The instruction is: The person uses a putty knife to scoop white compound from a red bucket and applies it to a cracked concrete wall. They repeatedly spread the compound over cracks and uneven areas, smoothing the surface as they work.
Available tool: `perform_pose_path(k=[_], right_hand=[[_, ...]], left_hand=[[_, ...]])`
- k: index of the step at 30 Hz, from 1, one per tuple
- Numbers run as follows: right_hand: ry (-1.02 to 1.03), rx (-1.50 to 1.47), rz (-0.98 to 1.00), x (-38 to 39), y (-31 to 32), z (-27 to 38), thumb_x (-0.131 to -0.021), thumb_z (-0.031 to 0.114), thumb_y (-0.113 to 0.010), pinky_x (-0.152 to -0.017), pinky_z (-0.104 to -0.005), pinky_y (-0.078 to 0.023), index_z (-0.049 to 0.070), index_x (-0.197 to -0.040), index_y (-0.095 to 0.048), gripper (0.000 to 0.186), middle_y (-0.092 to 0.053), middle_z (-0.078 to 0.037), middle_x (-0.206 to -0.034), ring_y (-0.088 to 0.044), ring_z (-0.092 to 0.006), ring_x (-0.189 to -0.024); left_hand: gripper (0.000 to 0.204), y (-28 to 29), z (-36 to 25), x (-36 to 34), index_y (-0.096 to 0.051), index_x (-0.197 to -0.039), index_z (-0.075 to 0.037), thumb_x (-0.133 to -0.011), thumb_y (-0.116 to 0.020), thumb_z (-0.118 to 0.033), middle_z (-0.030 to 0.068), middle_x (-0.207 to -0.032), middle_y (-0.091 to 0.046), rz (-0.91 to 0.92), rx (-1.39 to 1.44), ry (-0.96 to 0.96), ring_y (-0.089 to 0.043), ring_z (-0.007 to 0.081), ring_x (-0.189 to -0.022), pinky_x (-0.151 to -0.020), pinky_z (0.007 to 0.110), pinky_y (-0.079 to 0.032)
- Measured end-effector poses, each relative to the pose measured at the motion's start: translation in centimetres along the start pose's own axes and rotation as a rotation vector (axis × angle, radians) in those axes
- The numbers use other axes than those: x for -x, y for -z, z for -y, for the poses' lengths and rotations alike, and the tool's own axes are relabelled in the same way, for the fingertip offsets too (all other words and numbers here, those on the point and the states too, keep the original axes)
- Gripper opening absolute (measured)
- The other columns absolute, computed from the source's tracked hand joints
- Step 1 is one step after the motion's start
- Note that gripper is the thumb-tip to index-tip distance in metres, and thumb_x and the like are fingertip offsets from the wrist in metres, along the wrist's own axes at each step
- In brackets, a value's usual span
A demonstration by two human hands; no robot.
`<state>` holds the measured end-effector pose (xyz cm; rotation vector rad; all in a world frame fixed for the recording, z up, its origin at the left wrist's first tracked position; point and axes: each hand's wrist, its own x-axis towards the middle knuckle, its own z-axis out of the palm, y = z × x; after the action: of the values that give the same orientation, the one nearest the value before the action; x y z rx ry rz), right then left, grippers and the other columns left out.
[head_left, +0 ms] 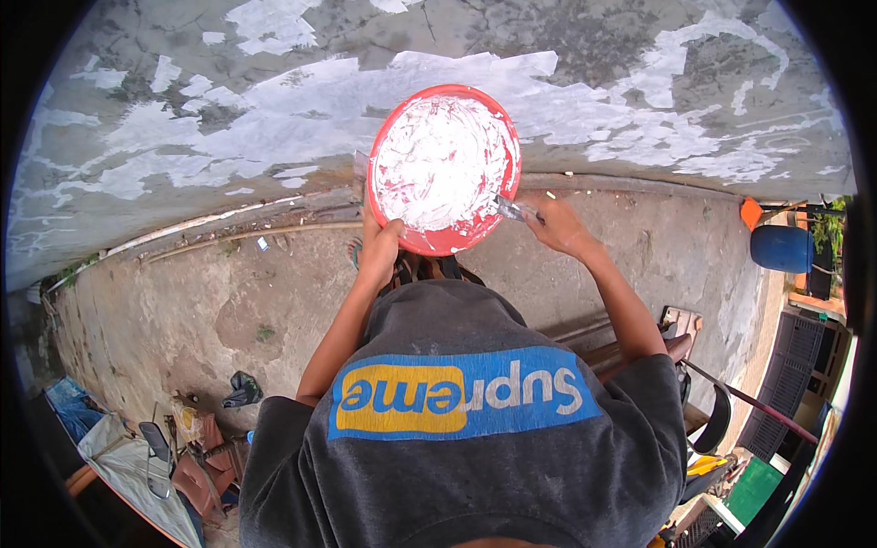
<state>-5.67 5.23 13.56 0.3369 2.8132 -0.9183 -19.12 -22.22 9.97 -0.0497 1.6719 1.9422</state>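
Observation:
My left hand (379, 247) grips the near rim of a round red bowl (445, 239) coated inside with white putty, holding it up in front of a grey wall. My right hand (554, 224) holds a metal putty knife (512, 208) whose blade reaches over the bowl's right rim into the putty. Both forearms rise from my dark grey shirt below.
The grey wall (274, 119) carries wide white patches of putty. Below lies a concrete floor (201, 310) with a pipe along the wall's foot. A blue barrel (781, 248) stands at right, wooden planks (681, 324) near my right arm, and cloth and clutter at lower left (146, 447).

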Motion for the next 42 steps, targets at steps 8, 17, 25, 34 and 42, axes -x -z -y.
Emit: perform_pose_path(k=[8,17,25,34,42], right_hand=[[-0.245,-0.318,0.284,-0.2,1.1,3.3,-0.088,0.017,-0.057,-0.073,-0.0458,-0.049,0.009,-0.113,-0.065,0.027,-0.065,-0.023,-0.088,-0.063,-0.0407,-0.083],[0.119,0.338,0.115,-3.0,-2.8,5.0,-0.083,0.012,-0.057,-0.066,-0.0450,-0.052,0.005,-0.108,-0.066,0.028,-0.067,-0.022,-0.083,-0.067,-0.0353,-0.077],[0.329,0.176,0.195,-4.0,-4.4,7.2,-0.080,0.008,-0.057,-0.069,-0.0475,-0.052,0.003,-0.104,-0.068,0.027,-0.065,-0.023,-0.076,-0.066,-0.0389,-0.075],[0.373,0.375,0.276,-7.0,-1.4,8.7,-0.070,0.003,-0.060,-0.068,-0.0436,-0.051,-0.002,-0.072,-0.068,0.010,-0.066,-0.022,-0.076,-0.067,-0.0348,-0.076],[0.348,0.407,0.448,-7.1,-2.1,8.7,-0.069,0.008,-0.062,-0.067,-0.0435,-0.052,-0.001,-0.076,-0.068,0.013,-0.065,-0.023,-0.074,-0.066,-0.0379,-0.077]], left_hand=[[0.068,-0.4,0.2,0.1,-0.026,-0.144,-0.002,-0.078,-0.044,0.006,0.0131,-0.132,-0.046,0.015,0.008,0.005,-0.047,0.0216,-0.118,-0.098,0.034,-0.040],[0.070,-1.1,-0.4,0.2,-0.026,-0.144,-0.002,-0.076,-0.043,0.007,0.0134,-0.135,-0.045,0.065,-0.061,-0.002,-0.046,0.0223,-0.122,-0.102,0.034,-0.038],[0.089,-1.5,0.3,0.1,-0.016,-0.150,-0.003,-0.067,-0.042,0.013,0.0155,-0.143,-0.033,0.124,-0.089,-0.135,-0.037,0.0235,-0.132,-0.109,0.032,-0.028],[0.086,-0.9,2.1,-0.1,-0.022,-0.149,-0.002,-0.066,-0.043,0.011,0.0178,-0.142,-0.034,0.199,-0.126,-0.126,-0.035,0.0263,-0.132,-0.110,0.033,-0.026],[0.083,-1.6,0.7,0.8,-0.026,-0.145,0.002,-0.065,-0.044,0.009,0.0191,-0.141,-0.035,0.201,-0.103,-0.161,-0.034,0.0274,-0.133,-0.111,0.034,-0.024]])
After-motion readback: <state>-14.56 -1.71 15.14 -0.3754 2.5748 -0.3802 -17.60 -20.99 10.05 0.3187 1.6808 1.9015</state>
